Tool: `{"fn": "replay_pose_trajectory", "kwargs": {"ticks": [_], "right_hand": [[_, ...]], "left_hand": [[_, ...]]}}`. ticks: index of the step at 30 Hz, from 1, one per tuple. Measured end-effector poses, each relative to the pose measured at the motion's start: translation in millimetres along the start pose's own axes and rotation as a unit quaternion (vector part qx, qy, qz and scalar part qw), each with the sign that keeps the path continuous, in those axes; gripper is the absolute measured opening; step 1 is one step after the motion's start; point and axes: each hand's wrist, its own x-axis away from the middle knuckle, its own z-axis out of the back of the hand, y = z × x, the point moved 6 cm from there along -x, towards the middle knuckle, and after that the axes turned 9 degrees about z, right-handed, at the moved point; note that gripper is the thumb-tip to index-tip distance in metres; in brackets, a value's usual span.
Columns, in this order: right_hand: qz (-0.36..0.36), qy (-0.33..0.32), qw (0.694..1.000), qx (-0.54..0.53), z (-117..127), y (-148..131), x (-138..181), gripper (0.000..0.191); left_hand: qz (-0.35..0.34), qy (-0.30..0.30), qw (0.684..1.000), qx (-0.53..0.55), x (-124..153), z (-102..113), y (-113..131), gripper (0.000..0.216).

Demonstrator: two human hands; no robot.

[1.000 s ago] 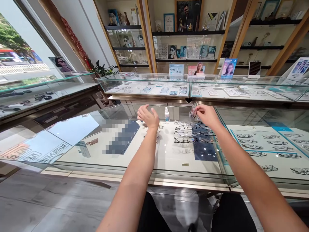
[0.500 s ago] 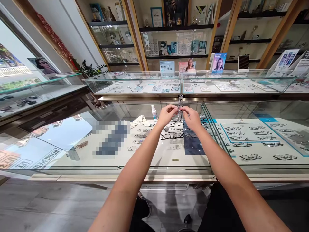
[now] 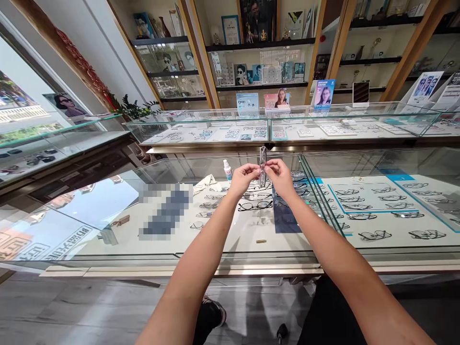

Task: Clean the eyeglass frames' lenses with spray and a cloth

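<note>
A pair of eyeglasses (image 3: 263, 153) is held up on end above the glass counter, seen nearly edge-on. My left hand (image 3: 242, 181) pinches it near the middle from the left. From the right, the thumb and fingers of my right hand (image 3: 281, 179) close on the same part. The exact grip points are small and partly covered by the fingertips. Below my hands, rows of spectacle frames (image 3: 255, 205) lie inside the case. Beyond my left hand stand a white spray bottle (image 3: 227, 171) and a crumpled pale cloth (image 3: 207, 184).
The glass display counter (image 3: 215, 261) runs across in front of me. A small gold-coloured piece (image 3: 261, 241) lies near its front. More spectacles (image 3: 374, 235) fill the right case. Behind stands a second glass showcase (image 3: 201, 125), with a potted plant (image 3: 134, 108) at its left.
Both hands and the eyeglasses have shifted slightly left and down in the view. The right fingers sit a little differently on the glasses. The whole view has also shifted slightly.
</note>
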Motion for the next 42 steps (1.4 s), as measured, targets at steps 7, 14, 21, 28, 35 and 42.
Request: {"fn": "replay_pose_trajectory", "kwargs": {"ticks": [7, 14, 21, 28, 35, 42], "right_hand": [[-0.117, -0.021, 0.988, -0.096, 1, 25, -4, 0.045], [-0.182, -0.057, 0.966, -0.172, 4, 24, -2, 0.035], [-0.218, -0.171, 0.947, -0.165, 4, 17, 0, 0.029], [-0.209, -0.131, 0.932, -0.265, 6, 7, -2, 0.038], [-0.173, -0.077, 0.916, -0.354, 15, 10, -9, 0.039], [-0.166, -0.078, 0.925, -0.334, 18, 8, -11, 0.044]], "left_hand": [[-0.013, 0.007, 0.999, -0.03, -2, 2, -4, 0.05], [-0.065, 0.066, 0.99, -0.108, -4, 18, 0, 0.041], [-0.176, 0.273, 0.878, -0.352, 20, 40, 33, 0.017], [-0.248, 0.341, 0.818, -0.392, 38, 30, 54, 0.033], [-0.288, 0.211, 0.811, -0.464, 44, -14, 45, 0.029], [-0.301, 0.108, 0.811, -0.489, 44, -39, 33, 0.02]]}}
